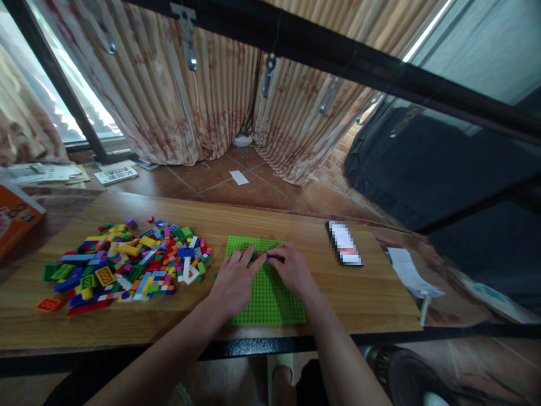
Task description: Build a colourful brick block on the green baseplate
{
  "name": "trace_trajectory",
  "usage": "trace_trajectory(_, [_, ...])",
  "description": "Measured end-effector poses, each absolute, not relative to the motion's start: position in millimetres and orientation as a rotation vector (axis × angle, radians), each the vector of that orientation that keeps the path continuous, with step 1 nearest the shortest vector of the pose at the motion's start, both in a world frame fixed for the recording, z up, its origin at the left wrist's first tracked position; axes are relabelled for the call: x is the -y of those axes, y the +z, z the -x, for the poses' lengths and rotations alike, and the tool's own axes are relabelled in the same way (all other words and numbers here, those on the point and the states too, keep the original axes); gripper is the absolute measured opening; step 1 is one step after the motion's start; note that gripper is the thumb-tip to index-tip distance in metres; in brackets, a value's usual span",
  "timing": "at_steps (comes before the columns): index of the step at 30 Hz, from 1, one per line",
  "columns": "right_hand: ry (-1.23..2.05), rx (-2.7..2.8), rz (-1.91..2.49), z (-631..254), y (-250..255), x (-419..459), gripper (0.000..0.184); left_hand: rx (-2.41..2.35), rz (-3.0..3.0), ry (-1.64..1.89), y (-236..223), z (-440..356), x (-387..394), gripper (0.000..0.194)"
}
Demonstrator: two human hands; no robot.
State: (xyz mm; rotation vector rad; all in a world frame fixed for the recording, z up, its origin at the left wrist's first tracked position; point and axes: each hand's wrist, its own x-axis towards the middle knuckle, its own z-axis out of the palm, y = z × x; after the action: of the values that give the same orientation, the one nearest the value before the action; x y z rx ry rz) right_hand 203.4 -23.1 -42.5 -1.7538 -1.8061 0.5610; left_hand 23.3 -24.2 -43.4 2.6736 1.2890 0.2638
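A green studded baseplate [274, 307] lies on the wooden table in front of me. My left hand [234, 282] rests over its left side, fingers stretched out and slightly spread, with the index fingertip beside a short row of small bricks [259, 255]. Red and green show in that row, and my fingers hide part of it. From the right, my right hand [291, 268] pinches a small blue brick [269, 256] at the row's right end. Whether that brick is pressed onto the studs I cannot tell.
Left of the baseplate spreads a big pile of loose coloured bricks [131, 262]. A phone [344, 243] lies at the table's back right. An orange box [17, 217] stands at the far left. Paper [409, 270] lies by the right edge, and a dark metal bar [296, 34] crosses above.
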Motion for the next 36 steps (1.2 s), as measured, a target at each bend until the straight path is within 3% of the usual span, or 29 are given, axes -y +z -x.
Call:
trace_trajectory(24, [0.637, 1.799, 1.755, -209.9, -49.8, 13.7, 0.012, -1.321, -2.641, 0.160, -30.2, -30.8, 24.8, 0.063])
trace_trajectory(31, [0.582, 1.784, 1.760, -204.9, -49.9, 20.3, 0.014, -1.299, -2.655, 0.295, -48.4, -25.4, 26.9, 0.062])
trace_trajectory(36, [0.659, 1.724, 1.761, -214.6, -48.7, 19.8, 0.024, -1.258, -2.472, 0.625, -53.6, -14.1, 20.2, 0.055])
